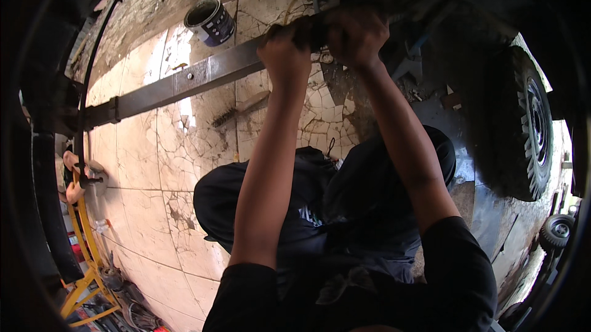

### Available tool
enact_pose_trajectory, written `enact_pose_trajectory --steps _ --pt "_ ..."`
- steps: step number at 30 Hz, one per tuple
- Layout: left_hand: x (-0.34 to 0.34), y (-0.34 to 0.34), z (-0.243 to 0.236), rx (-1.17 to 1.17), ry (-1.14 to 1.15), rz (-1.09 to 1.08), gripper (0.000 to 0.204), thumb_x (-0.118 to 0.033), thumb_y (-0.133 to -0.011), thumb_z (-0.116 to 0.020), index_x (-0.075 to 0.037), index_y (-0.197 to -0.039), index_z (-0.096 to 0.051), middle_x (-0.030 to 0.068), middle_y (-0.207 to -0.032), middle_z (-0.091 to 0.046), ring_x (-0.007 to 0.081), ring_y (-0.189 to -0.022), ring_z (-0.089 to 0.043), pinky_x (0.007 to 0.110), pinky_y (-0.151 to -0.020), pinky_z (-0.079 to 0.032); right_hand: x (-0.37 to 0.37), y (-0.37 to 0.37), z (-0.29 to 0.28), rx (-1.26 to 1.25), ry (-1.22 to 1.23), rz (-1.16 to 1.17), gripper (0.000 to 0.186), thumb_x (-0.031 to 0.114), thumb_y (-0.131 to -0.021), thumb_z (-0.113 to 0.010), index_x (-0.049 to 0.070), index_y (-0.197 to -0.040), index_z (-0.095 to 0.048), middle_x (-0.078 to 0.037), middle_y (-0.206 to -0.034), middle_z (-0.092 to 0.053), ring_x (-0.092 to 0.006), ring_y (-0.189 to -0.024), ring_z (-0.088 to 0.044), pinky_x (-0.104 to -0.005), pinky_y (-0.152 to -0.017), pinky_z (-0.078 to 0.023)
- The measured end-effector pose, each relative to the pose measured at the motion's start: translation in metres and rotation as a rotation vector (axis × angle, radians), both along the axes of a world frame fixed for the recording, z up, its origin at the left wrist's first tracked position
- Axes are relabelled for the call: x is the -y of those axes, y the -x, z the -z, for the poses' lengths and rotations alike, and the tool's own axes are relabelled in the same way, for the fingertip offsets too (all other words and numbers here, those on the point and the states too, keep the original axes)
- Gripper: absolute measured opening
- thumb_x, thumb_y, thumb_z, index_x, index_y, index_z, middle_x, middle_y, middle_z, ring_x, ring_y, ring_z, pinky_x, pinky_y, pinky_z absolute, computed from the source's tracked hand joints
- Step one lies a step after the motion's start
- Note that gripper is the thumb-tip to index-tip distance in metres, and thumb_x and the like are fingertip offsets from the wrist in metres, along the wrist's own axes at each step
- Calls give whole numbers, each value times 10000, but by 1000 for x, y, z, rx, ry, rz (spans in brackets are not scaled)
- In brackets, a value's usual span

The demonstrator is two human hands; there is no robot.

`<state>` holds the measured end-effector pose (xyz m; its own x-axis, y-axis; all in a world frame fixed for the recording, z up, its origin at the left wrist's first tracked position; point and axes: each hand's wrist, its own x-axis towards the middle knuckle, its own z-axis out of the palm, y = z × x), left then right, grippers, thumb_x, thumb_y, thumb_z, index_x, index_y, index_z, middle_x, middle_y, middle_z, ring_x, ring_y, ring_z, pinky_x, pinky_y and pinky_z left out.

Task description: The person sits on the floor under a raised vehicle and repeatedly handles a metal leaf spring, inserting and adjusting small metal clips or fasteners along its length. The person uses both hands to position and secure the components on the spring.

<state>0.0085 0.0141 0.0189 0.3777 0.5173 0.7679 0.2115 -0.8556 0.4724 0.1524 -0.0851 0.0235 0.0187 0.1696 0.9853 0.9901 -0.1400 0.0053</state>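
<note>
— Where does the long steel bar (pixel 184 80) lie?

— It runs slantwise across the cracked tile floor (pixel 141 166), from the dark left edge up to the hands; its upper end sits inside both fists.

— How do the hands hold it?

— The left hand (pixel 286 55) is clenched around the bar, and the right hand (pixel 356 35) is wrapped tight just beside it, further up.

— And around them?

— An open paint can (pixel 210 21) stands above the bar; a tyre (pixel 523 129) stands well to the right.
</note>
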Motion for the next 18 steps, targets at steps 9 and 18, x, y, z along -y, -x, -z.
enact_pose_trajectory --steps 9,18 --pt "-8 10 3 -114 -46 -27 157 -91 -934 -779 -119 -1058 -872 154 -960 -817 357 -885 -799 439 -767 -648 -4 5 0 -25 1 50 93 181 -792 -695 246 -786 -762 31 -759 -753 -204 -672 -717 -373 -637 -545" --pt "-3 20 4 17 -6 -2 102 -148 -910 -817 -106 -986 -870 153 -931 -810 363 -783 -773 429 -700 -606 -4 8 2 -36 -6 68 81 196 -782 -722 254 -803 -776 41 -767 -760 -195 -690 -726 -359 -663 -542"
